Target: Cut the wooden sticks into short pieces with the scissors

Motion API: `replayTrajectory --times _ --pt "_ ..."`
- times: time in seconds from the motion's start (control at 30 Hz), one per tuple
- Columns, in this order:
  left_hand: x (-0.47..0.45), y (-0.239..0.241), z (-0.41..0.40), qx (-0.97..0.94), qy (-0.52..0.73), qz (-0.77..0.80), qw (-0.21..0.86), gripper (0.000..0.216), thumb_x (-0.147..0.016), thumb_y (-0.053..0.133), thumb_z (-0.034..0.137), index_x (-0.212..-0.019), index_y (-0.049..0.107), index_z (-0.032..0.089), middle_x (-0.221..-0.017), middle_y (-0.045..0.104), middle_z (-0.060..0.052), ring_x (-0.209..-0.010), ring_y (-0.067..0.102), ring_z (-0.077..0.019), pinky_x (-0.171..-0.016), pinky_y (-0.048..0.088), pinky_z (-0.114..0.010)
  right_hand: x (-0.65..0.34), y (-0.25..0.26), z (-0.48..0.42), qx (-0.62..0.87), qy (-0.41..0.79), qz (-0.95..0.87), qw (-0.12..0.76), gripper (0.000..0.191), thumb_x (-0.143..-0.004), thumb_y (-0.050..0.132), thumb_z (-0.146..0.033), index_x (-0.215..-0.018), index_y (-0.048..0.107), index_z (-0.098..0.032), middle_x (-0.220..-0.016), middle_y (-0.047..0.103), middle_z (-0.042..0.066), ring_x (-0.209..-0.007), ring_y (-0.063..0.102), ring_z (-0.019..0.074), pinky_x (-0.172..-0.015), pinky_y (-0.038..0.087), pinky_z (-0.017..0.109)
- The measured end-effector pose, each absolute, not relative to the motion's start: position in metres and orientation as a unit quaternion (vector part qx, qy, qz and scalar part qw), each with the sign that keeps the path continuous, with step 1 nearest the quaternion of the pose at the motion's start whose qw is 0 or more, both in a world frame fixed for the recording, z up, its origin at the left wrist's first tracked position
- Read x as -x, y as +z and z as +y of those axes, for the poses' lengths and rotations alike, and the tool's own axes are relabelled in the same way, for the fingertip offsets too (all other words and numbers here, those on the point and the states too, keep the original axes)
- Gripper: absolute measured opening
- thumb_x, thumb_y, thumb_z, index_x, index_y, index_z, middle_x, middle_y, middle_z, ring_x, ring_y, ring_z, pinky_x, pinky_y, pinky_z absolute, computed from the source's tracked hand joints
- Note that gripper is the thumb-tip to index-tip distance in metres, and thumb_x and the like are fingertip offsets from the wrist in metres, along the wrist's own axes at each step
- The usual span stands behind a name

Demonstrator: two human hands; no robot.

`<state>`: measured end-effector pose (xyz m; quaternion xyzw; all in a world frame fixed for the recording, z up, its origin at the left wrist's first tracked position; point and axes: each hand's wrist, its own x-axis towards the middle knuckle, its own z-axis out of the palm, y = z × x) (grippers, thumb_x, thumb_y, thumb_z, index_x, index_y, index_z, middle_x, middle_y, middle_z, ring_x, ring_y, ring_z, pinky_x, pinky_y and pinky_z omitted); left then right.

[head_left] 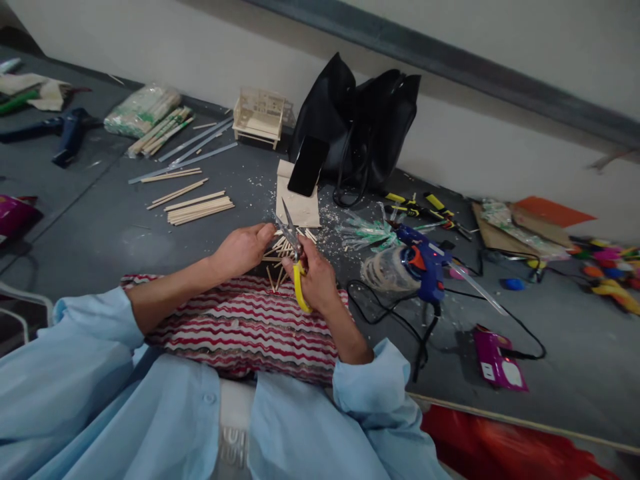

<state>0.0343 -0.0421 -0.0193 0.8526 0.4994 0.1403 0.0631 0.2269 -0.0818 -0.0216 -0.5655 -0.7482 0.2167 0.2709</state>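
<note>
My right hand (319, 279) is wrapped round the yellow handles of a pair of scissors (298, 283), whose blades stand apart and point away from me. Just left of the blades, my left hand (243, 250) is closed, fingertips pinched together; whatever they hold is too small or hidden to make out. Short cut pieces of wooden stick (283, 247) lie in a loose heap under and between both hands. Longer wooden sticks (200, 209) are laid in a bundle to the left. A striped red and white cushion (245, 327) lies under my forearms.
Beyond my hands, a phone (309, 165) rests on a paper pad (301, 208), by a black bag (355, 120). A small wooden model bench (259, 119) stands at the back. To the right are a blue glue gun (425, 260) on a plastic jar, its cable, and pliers (410, 205).
</note>
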Motion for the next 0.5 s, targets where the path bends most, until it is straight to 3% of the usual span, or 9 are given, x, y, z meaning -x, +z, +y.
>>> replayTrajectory --times 0.5 --pt "-0.0365 -0.0206 -0.0428 -0.846 0.141 0.51 0.065 0.019 -0.096 0.036 0.02 -0.096 0.054 0.015 -0.082 0.065 -0.009 -0.069 0.064 -0.0176 -0.06 0.042 -0.025 -0.2238 -0.0203 -0.0831 0.573 0.207 -0.739 0.286 0.055 -0.086 0.055 -0.031 -0.14 0.046 -0.023 -0.106 0.068 0.007 -0.091 0.064 0.0212 -0.081 0.051 0.033"
